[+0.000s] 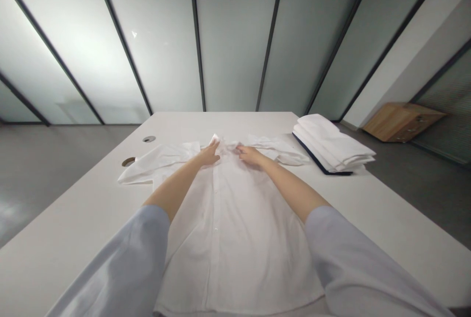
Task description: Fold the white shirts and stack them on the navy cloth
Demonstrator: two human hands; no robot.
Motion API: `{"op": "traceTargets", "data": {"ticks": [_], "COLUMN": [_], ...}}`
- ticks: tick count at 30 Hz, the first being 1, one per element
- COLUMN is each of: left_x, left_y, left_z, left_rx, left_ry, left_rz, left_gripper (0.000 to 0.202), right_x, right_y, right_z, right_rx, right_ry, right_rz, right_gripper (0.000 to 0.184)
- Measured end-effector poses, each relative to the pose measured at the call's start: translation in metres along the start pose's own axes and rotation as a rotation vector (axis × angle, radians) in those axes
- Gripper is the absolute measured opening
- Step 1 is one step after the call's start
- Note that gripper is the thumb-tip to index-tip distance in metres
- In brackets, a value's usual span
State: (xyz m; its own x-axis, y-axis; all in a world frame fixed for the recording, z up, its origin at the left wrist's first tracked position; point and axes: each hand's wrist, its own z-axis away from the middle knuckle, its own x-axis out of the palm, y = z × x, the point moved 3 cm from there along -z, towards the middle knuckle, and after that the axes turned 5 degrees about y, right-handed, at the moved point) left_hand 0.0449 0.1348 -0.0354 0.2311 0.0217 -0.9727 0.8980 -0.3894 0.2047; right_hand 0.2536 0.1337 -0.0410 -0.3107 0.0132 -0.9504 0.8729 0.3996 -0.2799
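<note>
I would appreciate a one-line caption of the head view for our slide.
Left hand and right hand touch the collar of a white shirt on a white table.

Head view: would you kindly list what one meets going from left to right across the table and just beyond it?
Round grommet hole → white shirt's spread sleeve → left hand → right hand → the other sleeve → folded white stack → wooden cabinet

Both arms reach forward, hands nearly meeting.

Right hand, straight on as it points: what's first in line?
Likely the bunched collar of the white shirt, just ahead of the right hand; the left hand lies beyond, depth unclear.
</note>
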Motion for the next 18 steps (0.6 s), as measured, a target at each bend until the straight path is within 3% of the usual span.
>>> {"op": "traceTargets", "data": {"ticks": [3, 5, 11, 15, 18], "left_x": [-0.004, -0.004, -0.004, 0.003, 0.01], "left_y": [0.006, 0.008, 0.006, 0.006, 0.006], "left_z": [0.0, 0.007, 0.04, 0.053, 0.051], "left_rx": [-0.087, -0.122, -0.204, -0.235, -0.297], "left_ry": [0.004, -0.071, -0.124, -0.17, -0.148], "left_rz": [-0.079, -0.134, -0.203, -0.165, -0.152], "left_gripper": [0.078, 0.076, 0.059, 0.061, 0.066], "right_x": [0.001, 0.002, 0.0, -0.005, -0.009], "right_y": [-0.003, -0.002, -0.004, -0.013, -0.026], "right_z": [-0.007, -0.005, 0.029, 0.056, 0.069], "right_rx": [0.091, 0.124, 0.053, 0.085, 0.028], "right_ry": [0.102, 0.116, 0.108, 0.117, 0.158], "right_rz": [0.016, 0.058, 0.212, 0.312, 0.303], "right_gripper": [0.071, 0.075, 0.044, 0.038, 0.036]}}
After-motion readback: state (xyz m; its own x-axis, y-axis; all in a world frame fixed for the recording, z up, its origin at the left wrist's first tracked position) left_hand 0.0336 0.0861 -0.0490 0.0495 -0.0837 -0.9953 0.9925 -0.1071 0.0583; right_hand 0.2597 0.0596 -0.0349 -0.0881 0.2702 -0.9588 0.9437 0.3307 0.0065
